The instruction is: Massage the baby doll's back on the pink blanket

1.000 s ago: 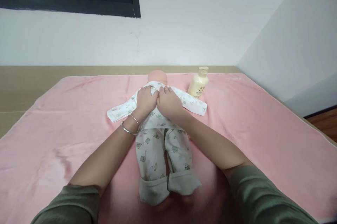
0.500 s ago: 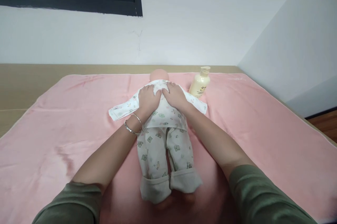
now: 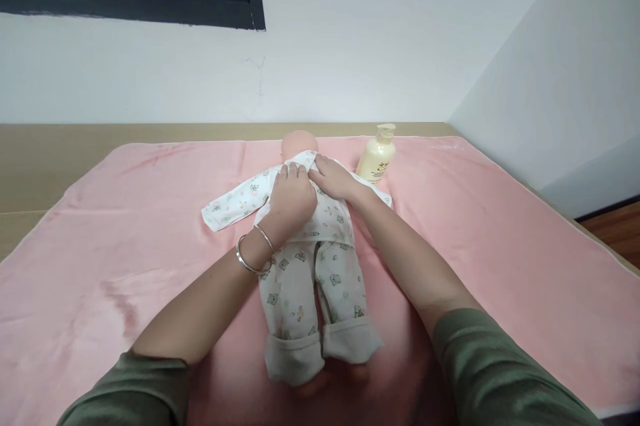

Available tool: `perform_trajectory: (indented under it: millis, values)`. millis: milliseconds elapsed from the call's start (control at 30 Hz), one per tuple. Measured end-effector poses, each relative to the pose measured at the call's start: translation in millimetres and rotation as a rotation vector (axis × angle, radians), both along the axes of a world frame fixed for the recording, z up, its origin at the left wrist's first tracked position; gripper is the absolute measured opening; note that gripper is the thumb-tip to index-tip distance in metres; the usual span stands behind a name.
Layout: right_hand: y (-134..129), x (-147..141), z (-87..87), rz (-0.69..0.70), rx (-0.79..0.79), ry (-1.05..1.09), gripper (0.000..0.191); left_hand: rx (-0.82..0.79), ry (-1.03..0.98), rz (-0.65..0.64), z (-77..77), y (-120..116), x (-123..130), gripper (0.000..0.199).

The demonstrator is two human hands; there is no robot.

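A baby doll in a white patterned top and trousers with turned-up cuffs lies with its head away from me. It appears to be face down. On the left and middle of its upper back rests my left hand, fingers pointing toward the head and slightly bent, thumb mostly hidden. My right hand lies flat with fingers out over the right shoulder area, close beside the left. The doll's left-side sleeve stretches out over the pink blanket; my right arm partly covers the other sleeve.
A pale yellow pump bottle stands on the blanket just beyond the right sleeve. Behind the wooden surface rises a white wall, with a dark window frame at upper left.
My left hand has moved right and slightly toward me, from the left shoulder area to nearer the middle of the back. My right hand stays nearly in place.
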State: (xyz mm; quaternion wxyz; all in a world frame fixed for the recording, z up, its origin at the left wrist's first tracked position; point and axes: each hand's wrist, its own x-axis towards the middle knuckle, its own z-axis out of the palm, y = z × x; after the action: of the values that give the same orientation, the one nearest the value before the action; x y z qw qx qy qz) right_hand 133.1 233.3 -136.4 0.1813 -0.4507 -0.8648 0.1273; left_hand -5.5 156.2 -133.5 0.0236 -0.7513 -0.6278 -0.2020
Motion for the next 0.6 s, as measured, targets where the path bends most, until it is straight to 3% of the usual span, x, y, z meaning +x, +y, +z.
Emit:
perform_trajectory:
  millis: [133, 300, 433, 600]
  values:
    - [-9.7, -6.3, 4.0, -0.047, 0.038, -0.06, 0.057, -0.103, -0.11, 0.021, 8.7, 9.8, -12.6, 0.038]
    - [-43.2, -21.2, 16.0, -0.042, 0.088, -0.173, 0.054, -0.208, -0.259, 0.127, 9.0, 26.6, -31.3, 0.039]
    - [-48.2, -25.5, 18.5, -0.069, 0.055, -0.119, 0.048, -0.14, -0.274, 0.118, 0.5, 28.1, -29.8, 0.044]
    - [-34.8, -27.6, 8.9, -0.288, 0.023, -0.088, 0.052, -0.041, -0.275, 0.109, -9.1, 28.0, -27.6, 0.052]
